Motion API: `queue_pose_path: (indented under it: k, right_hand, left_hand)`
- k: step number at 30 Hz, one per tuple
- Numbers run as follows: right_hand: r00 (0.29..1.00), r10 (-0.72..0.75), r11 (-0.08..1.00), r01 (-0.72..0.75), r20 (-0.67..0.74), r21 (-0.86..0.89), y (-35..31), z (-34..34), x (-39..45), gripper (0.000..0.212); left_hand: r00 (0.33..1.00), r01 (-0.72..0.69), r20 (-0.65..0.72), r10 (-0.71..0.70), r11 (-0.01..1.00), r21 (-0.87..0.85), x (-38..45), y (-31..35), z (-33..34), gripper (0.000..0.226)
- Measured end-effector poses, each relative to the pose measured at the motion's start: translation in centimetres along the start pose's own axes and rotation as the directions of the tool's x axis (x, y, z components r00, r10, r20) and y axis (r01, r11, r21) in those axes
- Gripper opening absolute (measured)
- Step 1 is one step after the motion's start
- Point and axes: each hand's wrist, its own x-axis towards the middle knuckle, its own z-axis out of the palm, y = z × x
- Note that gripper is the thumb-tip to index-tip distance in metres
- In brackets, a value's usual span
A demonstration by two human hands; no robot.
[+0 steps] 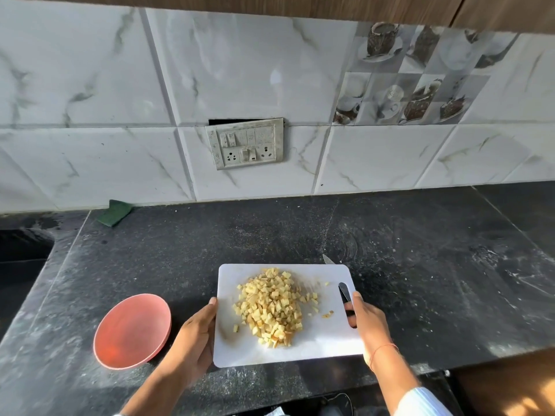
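White cutting board (pixel 330 340) sits at the near edge of the dark speckled tabletop (pixel 420 265), and a heap of small pale yellow diced pieces (pixel 271 307) is piled on its middle, with a few strays toward its right side. The left hand (pixel 195 337) grips the board's left edge, thumb on top and fingers tucked below. The right hand (pixel 368 322) clasps the board's right edge and holds the knife (pixel 344 292) by its dark handle against it, the blade tip poking out past the board's far edge. Left of the board, close to it on the stone, lies a round pink plate (pixel 132 331). Far behind the board and to its left, a green scrub pad (pixel 115 212) leans where the tabletop meets the marbled tile wall (pixel 90 115). Straight behind the board, up on that wall, hangs a grubby switch panel (pixel 245 143), tilted off its cut-out. Behind and to the right, tiles printed with cups (pixel 405 76). Far left of the board, a dark sink (pixel 21 247) drops away.
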Motion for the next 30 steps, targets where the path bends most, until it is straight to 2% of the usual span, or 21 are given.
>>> queue_pose_path:
  k: [2,4,8,12,13,14,16,18,20,23,26,28,30]
  right_hand:
    - [1.0,0.003,1.0,-0.003,-0.015,0.012,-0.3,-0.3,-0.1,0.052]
    - [0.999,0.011,1.0,-0.01,-0.041,0.007,-0.5,-0.4,0.0,0.052]
    - [0.995,0.024,1.0,-0.026,-0.099,-0.016,-0.3,-0.3,0.7,0.052]
    - [0.994,0.028,0.999,-0.032,-0.101,-0.041,-0.3,0.4,0.4,0.051]
    - [0.994,0.021,0.999,-0.025,-0.103,-0.037,-0.3,0.6,0.3,0.05]
    - [0.995,0.016,0.999,-0.019,-0.1,-0.036,-0.4,0.8,0.1,0.05]
    - [0.996,0.005,1.0,-0.007,-0.093,-0.027,-0.6,1.1,-0.2,0.05]
    - [0.997,-0.005,1.0,0.004,-0.076,-0.013,-0.9,1.4,-0.6,0.049]
    - [0.997,0.003,1.0,-0.003,-0.071,0.005,-0.9,1.8,-0.7,0.049]
    - [0.997,0.009,1.0,-0.008,-0.074,0.019,-1.0,1.7,-0.8,0.047]
    - [0.997,-0.003,0.999,0.007,-0.075,0.042,-0.6,2.5,-0.5,0.046]
    - [0.998,-0.023,0.999,0.024,-0.065,0.025,-0.3,3.7,-0.4,0.043]
    - [0.997,-0.045,0.999,0.046,-0.065,0.022,-0.5,4.7,-0.8,0.038]
  left_hand:
    - [1.0,-0.005,0.019,0.005,1.0,-0.017,0.9,0.1,-0.9,0.054]
    - [0.997,-0.069,0.043,0.068,0.997,0.032,1.6,0.6,-1.7,0.05]
    - [0.986,-0.164,0.006,0.167,0.961,0.223,2.0,2.2,-2.3,0.037]
    - [0.958,-0.255,0.002,0.286,0.85,0.461,2.5,3.5,-3.3,0.033]
    - [0.945,-0.288,0.028,0.327,0.786,0.547,2.7,3.7,-3.4,0.03]
    - [0.922,-0.334,0.081,0.378,0.673,0.66,2.7,3.8,-3.5,0.028]
    - [0.857,-0.393,0.213,0.468,0.329,0.858,3.2,3.9,-3.5,0.028]
    - [0.797,-0.408,0.325,0.509,0.059,0.911,4.0,3.7,-4.1,0.04]
    - [0.774,-0.376,0.358,0.522,-0.076,0.923,4.8,3.7,-5.2,0.059]
    - [0.769,-0.317,0.329,0.549,-0.121,0.941,5.2,4.6,-6.1,0.059]
    - [0.779,-0.199,0.241,0.579,-0.136,0.97,4.3,5.6,-7.9,0.052]
    - [0.806,-0.03,0.094,0.584,-0.119,0.992,3.4,6.1,-10.0,0.05]
    - [0.823,0.167,-0.133,0.552,-0.011,0.986,2.4,6.6,-11.7,0.052]
